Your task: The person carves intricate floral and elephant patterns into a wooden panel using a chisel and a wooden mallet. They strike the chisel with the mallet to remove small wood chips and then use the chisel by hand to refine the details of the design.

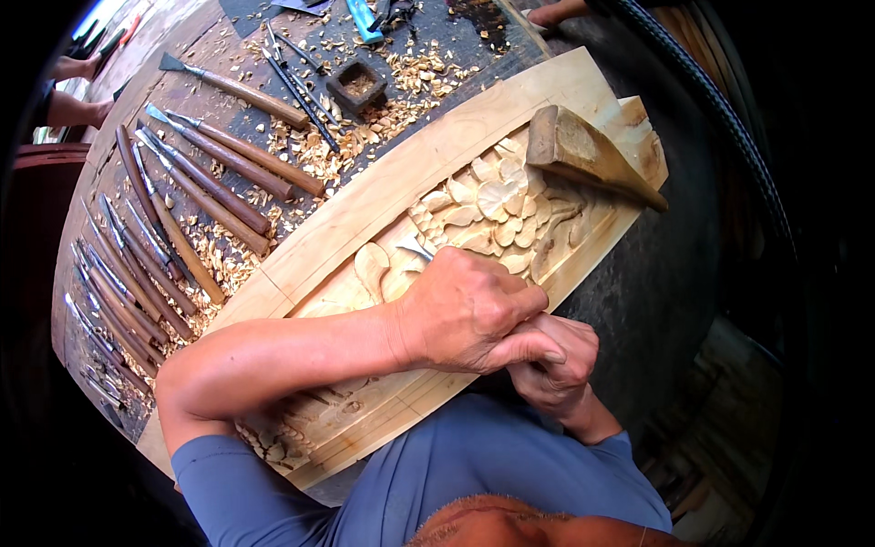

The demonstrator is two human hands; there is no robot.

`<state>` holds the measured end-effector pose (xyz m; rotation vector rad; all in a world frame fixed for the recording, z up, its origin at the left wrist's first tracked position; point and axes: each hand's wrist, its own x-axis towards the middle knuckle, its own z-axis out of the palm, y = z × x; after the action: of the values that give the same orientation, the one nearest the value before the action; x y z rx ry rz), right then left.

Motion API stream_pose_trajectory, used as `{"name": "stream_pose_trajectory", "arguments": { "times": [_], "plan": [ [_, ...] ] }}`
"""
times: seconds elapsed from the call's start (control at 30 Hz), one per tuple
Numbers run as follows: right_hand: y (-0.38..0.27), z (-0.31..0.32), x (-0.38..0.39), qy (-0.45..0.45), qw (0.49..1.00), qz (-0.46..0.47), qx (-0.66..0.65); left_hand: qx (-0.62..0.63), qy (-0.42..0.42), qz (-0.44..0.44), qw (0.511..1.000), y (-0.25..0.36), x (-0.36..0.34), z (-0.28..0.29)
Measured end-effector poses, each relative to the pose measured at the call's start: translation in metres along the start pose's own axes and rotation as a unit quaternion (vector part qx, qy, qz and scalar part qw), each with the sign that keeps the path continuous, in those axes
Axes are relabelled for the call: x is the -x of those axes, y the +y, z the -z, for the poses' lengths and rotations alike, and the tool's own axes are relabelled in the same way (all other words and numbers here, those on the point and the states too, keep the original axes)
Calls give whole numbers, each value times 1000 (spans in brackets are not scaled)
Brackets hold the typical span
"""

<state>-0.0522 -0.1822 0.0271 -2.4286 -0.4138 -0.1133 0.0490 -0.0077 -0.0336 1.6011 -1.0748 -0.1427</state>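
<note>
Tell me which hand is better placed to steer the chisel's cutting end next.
Probably the left hand: it grips the chisel just behind the cutting end, over the carved panel. The right hand sits farther back, closer to the blue shirt.

No text, label, brand, number or sign can be read. On the wooden board (333, 228), only thin drawn lines (275, 284) are seen; on the loose chisels (246, 92) and the blue object (364, 18), no lettering can be made out.
</note>
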Motion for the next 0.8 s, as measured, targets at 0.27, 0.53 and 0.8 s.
{"name": "stream_pose_trajectory", "arguments": {
  "times": [0.27,0.53,0.8],
  "plan": [
    [-6,3,-3,-12,999,-38,-14,10,-7,24,1000,-1,-1,0],
    [2,-3,-1,8,999,-34,-39,-14,17,47,999,-1,-4,-5],
    [15,-19,-8,60,998,29,-12,-57,25,68,996,-3,-6,-6]
  ]
}}
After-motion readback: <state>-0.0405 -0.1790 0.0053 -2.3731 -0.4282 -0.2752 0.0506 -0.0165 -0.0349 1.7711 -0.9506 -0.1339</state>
